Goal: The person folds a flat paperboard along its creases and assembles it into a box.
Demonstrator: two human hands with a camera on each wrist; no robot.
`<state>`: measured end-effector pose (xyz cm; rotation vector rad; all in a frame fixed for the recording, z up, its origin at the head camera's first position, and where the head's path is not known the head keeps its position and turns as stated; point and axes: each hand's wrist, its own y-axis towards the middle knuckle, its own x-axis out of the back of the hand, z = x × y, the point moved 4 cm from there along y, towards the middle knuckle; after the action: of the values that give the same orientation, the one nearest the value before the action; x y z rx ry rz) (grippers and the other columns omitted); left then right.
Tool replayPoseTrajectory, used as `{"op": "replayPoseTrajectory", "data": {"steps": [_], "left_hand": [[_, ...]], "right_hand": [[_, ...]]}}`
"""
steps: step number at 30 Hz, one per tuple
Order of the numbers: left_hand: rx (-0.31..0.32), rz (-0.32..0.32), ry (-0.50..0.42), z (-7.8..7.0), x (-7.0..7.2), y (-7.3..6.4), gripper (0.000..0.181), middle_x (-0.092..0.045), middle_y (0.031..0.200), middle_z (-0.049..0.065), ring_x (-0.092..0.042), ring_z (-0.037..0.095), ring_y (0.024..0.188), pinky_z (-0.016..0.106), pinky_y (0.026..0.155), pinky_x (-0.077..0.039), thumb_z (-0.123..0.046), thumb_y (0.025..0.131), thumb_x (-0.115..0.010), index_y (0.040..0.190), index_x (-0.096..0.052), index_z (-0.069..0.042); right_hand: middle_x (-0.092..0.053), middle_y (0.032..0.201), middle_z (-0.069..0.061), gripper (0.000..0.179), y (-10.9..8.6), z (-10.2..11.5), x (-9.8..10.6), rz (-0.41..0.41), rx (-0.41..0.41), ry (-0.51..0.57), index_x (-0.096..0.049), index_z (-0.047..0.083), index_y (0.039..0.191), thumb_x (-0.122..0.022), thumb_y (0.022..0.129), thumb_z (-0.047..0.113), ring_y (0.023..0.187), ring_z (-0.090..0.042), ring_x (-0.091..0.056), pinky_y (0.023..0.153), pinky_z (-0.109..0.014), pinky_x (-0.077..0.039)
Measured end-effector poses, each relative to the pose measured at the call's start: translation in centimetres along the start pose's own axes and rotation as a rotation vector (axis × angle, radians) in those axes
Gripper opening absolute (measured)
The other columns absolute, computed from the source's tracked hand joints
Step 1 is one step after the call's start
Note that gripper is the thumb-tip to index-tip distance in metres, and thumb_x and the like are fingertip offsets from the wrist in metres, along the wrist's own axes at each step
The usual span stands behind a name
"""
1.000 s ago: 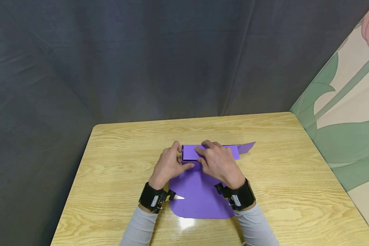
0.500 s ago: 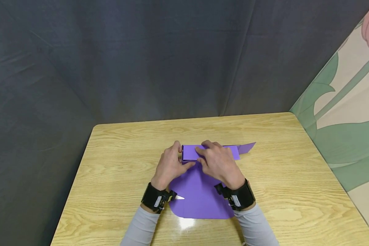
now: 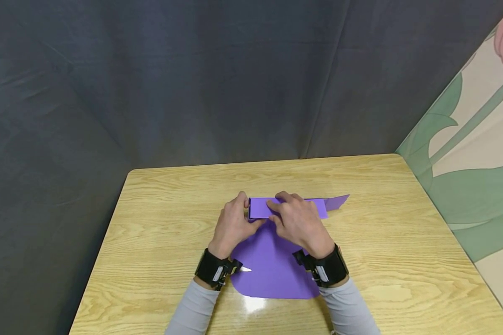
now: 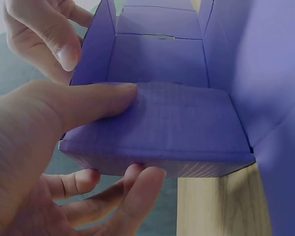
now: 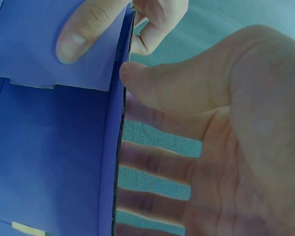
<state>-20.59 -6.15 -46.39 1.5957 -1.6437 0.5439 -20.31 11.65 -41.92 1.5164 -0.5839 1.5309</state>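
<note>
From your left wrist you see what the head view hides: the hollow inside of the purple box [image 4: 157, 56], and your left hand [image 3: 232, 226] pinching its folded end panel [image 4: 172, 120] between thumb and fingers. Only the right wrist view shows your right hand [image 3: 302, 221] with straight, spread fingers along the outer wall [image 5: 111, 157], thumb at its rim. The matte, cardboard-like box, with dark cut edges and a round-cornered panel [image 3: 276, 277] lying towards you, sits on the wood-grained surface [image 3: 402, 237].

Pale grey sleeves [image 3: 195, 303], wide black wristbands [image 3: 333, 267] with small white labels [image 3: 322, 273].
</note>
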Motion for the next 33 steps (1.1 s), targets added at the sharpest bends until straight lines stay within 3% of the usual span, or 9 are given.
{"op": "replayPoseTrajectory", "data": {"steps": [17,28,33], "left_hand": [[0.009,-0.046,0.003,0.4,-0.5,0.0,0.05,-0.054,0.082,0.003,-0.052,0.013,0.067,0.024,0.055,-0.042,-0.019,0.078,-0.094,0.092,-0.047,-0.011],[-0.006,-0.097,0.055,0.8,-0.6,0.2,0.049,-0.046,0.077,-0.001,-0.05,0.014,0.068,0.026,0.057,-0.041,-0.02,0.08,-0.093,0.087,-0.045,-0.012],[-0.002,-0.117,0.055,1.0,-0.5,0.3,0.045,-0.041,0.074,-0.003,-0.047,0.013,0.065,0.025,0.055,-0.038,-0.012,0.079,-0.089,0.085,-0.045,-0.011]], "right_hand": [[-0.073,0.132,-0.01,0.034,0.0,0.3,-0.2,-0.023,0.013,-0.022,-0.08,0.021,0.128,-0.079,0.095,0.032,0.114,-0.035,-0.073,0.061,-0.05,-0.062],[-0.073,0.131,-0.01,0.033,0.0,0.7,-0.4,-0.045,0.014,-0.028,-0.081,0.022,0.127,-0.079,0.095,0.031,0.113,-0.035,-0.073,0.064,-0.052,-0.063],[-0.073,0.13,-0.011,0.032,0.0,0.9,-0.5,-0.045,0.012,-0.03,-0.08,0.022,0.127,-0.078,0.096,0.031,0.112,-0.036,-0.073,0.063,-0.053,-0.063]]}}
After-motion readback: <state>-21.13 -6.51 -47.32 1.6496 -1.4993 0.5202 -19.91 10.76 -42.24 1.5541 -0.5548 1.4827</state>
